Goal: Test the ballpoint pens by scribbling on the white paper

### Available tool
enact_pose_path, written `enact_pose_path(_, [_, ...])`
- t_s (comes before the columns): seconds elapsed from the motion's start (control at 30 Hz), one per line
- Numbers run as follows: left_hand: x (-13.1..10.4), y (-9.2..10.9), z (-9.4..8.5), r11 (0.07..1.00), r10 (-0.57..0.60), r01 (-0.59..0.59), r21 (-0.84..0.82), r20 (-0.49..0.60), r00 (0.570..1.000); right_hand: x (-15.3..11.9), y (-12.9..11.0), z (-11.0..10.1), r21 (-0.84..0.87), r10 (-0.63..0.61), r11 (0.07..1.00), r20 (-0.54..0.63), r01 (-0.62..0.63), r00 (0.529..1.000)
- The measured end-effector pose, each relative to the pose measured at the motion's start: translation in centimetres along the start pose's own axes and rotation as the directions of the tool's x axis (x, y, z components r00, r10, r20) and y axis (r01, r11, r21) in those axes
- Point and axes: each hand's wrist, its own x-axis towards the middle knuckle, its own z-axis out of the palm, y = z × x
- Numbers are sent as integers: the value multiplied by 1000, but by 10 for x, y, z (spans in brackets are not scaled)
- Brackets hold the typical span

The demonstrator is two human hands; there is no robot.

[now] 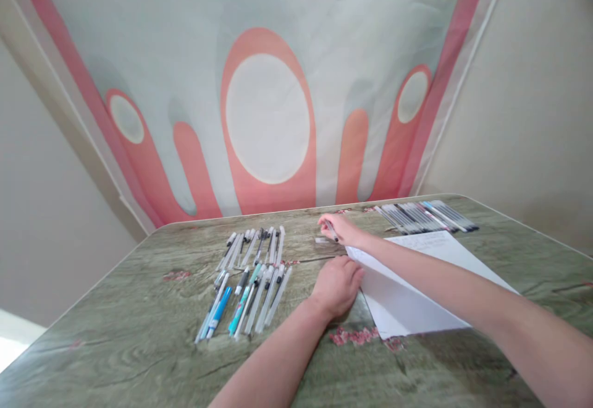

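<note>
My right hand (341, 227) is at the far side of the table, its fingers closed around a slim pen (331, 230) with a dark end. Below that hand lies a small clear piece, possibly a pen cap (321, 240). Nearer to me, my left hand (338, 285) rests by the left edge of a white paper sheet (417, 303) with faint writing at its top. Its fingers curl under, so whatever they may hold is hidden. My right forearm crosses over the paper.
Left of my hands lie two rows of pens and markers, a far row (252, 247) and a near row (250, 303) with blue and teal ones. Another row of slim pens or refills (424, 216) lies at the back right. The wood-patterned table (139, 309) meets a patterned backdrop (194, 161).
</note>
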Motion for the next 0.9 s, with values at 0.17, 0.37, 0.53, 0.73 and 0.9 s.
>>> enact_pose_path(0.17, [-2,-3,1,997,-3,4,73,-26,1000,53,-3,49,18,-12,1000,48,11,999])
enact_pose_path(0.37, [-3,-3,1,998,-68,69,7,-115,991,67,3,70,33,-3,999,81,0,997])
enact_pose_path(0.53, [-2,-5,-2,982,-151,129,-135,-170,974,66,6,73,70,-12,998,107,4,994])
enact_pose_path(0.73, [0,-18,9,884,-353,240,-402,-237,905,63,-1,61,157,-15,988,78,3,997])
enact_pose_path(0.9, [9,-43,19,653,-600,235,-720,-302,741,27,-8,30,445,116,887,48,-125,992])
